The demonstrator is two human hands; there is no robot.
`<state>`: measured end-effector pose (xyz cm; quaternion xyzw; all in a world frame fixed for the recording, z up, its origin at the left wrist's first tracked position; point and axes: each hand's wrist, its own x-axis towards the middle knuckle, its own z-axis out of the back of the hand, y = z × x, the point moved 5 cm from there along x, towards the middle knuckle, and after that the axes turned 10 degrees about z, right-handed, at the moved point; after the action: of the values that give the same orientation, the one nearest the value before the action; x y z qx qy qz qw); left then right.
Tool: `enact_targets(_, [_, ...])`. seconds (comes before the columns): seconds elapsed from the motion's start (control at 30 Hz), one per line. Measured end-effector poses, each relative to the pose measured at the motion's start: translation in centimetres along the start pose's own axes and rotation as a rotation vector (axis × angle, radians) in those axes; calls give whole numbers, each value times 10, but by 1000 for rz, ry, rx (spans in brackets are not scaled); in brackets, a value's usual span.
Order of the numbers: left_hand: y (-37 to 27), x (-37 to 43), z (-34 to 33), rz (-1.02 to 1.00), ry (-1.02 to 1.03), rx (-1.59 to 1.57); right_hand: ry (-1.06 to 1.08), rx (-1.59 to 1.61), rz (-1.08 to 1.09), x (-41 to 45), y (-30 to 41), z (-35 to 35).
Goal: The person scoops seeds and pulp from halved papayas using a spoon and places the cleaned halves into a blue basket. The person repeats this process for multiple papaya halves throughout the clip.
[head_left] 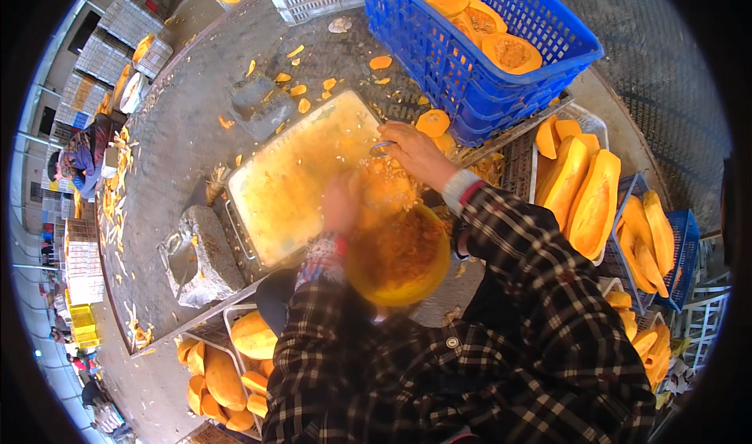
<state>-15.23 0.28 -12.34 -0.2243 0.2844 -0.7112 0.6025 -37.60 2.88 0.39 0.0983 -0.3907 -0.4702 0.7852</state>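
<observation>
My right hand [414, 153] grips a small metal tool [382, 146], of which a curved metal edge shows by the fingers. Blurred by motion, my left hand [342, 202] is beside an orange pumpkin piece [388, 182] with seeds about it; whether it grips the piece I cannot tell. Both hands are over the near right side of a pale rectangular tray or board [282, 191], smeared with orange juice and scattered seeds. Just below them, between my legs, stands a yellow tub [432, 285] with stringy pumpkin pulp [405, 241] inside.
A blue plastic crate [470, 100] holding cut pumpkins stands at the upper right. Crates of pumpkin pieces [578, 179] line my right side, and more pumpkins [220, 379] lie at lower left. A rough stone block [208, 256] sits left of the tray. Another person [88, 156] is far left.
</observation>
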Motion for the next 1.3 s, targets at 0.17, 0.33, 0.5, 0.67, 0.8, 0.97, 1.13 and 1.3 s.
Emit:
enact_targets(0.17, [1,-52,50,178,-617,-109,28,312,-204,-17,-65,-66])
enact_targets(0.33, [6,-79,12,337,-368,504,218,220,-312,-36,-53,-89])
enact_targets(0.5, [0,-44,-2,78,-246,-169,336,286,-409,-70,-18,-86])
enact_targets(0.67, [-17,-20,0,-159,-259,-9,26,251,-311,-86,-20,-55])
enact_targets(0.8, [-36,-26,-17,-279,-113,2,3,174,-466,-91,-19,-55])
enact_targets(0.97, [-37,-67,-19,-187,-22,-115,36,352,-507,-100,21,-59])
enact_targets(1.13, [-4,-79,9,-111,-267,-359,-181,586,-559,-108,3,-44])
enact_targets(1.3, [-7,-76,-31,-114,-261,646,36,-24,-276,-87,-7,-80])
